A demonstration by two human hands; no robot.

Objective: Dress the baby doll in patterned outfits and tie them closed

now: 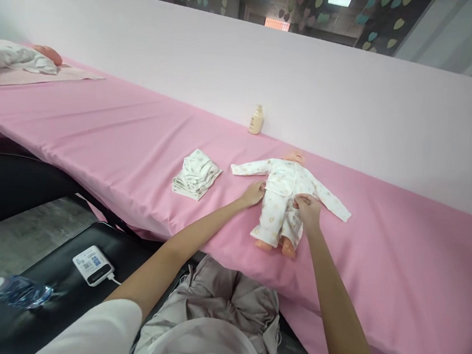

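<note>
Two hands (254, 193) touch the dressed doll (282, 178) lying between them.

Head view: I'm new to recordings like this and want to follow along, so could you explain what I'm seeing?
There is no robot here, just a person's two bare hands, filmed by one camera worn on the head, looking forward and down. The arms reach in from the bottom of the picture. On the pink cover lies a doll in white patterned clothes. The right hand pinches these clothes near the waist; the left hand is at their other side, though its grip is hard to make out. Left of them is a folded cloth pile, and a small bottle stands by the wall.
</note>
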